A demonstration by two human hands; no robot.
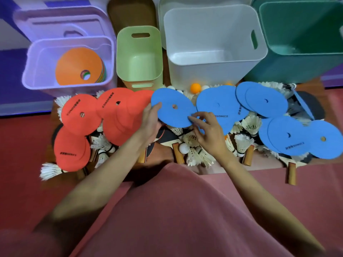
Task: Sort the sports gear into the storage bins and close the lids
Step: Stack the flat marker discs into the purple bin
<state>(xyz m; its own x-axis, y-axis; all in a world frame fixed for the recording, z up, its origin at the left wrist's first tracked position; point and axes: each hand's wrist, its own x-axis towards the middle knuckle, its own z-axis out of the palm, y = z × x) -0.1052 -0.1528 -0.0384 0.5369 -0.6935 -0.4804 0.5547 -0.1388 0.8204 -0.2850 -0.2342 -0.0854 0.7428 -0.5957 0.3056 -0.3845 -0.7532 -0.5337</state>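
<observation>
Four open storage bins stand in a row at the far side of the work area. The dark green bin (304, 43) is at the far right. The white bin (213, 43) beside it shows a bare floor. The lilac bin (33, 71) at the left holds a stack of flat discs, an orange disc (76, 67) on top, with its lid (59, 21) propped behind. The small pale green bin (139, 52) sits between the lilac and white bins.

Sports gear lies heaped in front of the bins. Red discs (79, 112) overlap at the left and blue discs (265, 101) at the right. Beneath them lie paddles with wooden handles (247, 154), white shuttlecocks (243, 143), an orange ball (195, 88) by the white bin's base, and a white ball (183, 147).

One blue disc (172, 108) is raised at the centre of the heap. The left hand (151, 121) grips its left edge, fingers (156, 106) curled over the rim. The right hand (207, 128) pinches its lower right edge between thumb and forefinger.
</observation>
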